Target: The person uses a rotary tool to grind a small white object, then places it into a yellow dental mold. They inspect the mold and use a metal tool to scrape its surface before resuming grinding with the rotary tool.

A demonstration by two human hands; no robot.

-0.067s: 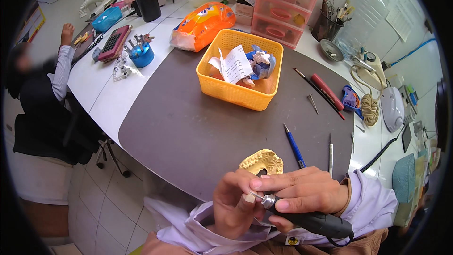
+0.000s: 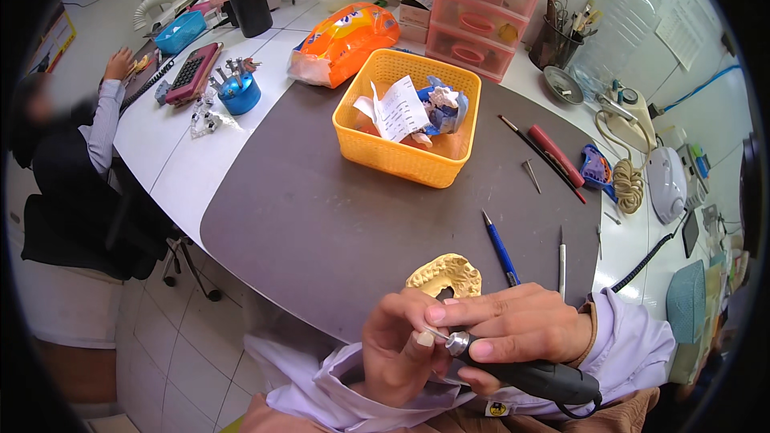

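Observation:
My right hand (image 2: 529,325) is wrapped round a black rotary handpiece (image 2: 533,378), whose metal nose and thin bur point left. Close against that tip, my left hand (image 2: 401,345) is closed in a pinch. A small cream-coloured spot shows at its fingertips; I cannot tell whether it is a nail or a small piece held there. Right index fingertip and left fingers meet above the bur. Just beyond my hands lies a yellowish plaster dental model (image 2: 447,274), arch-shaped with teeth, partly covered by my fingers. A blue pen (image 2: 501,248) and a slim white-handled knife (image 2: 562,269) lie to its right.
A yellow basket (image 2: 401,162) with paper and blue-and-white pieces stands on the grey mat (image 2: 321,216). Right of it are a brush (image 2: 545,159), a red stick (image 2: 557,156) and a blue impression tray (image 2: 597,168). A blue bur holder (image 2: 239,96) stands left; a co-worker (image 2: 72,140) sits beyond.
The co-worker's raised hand has shifted slightly downward and its fingers look more spread. My hands and the handpiece hold the same pose.

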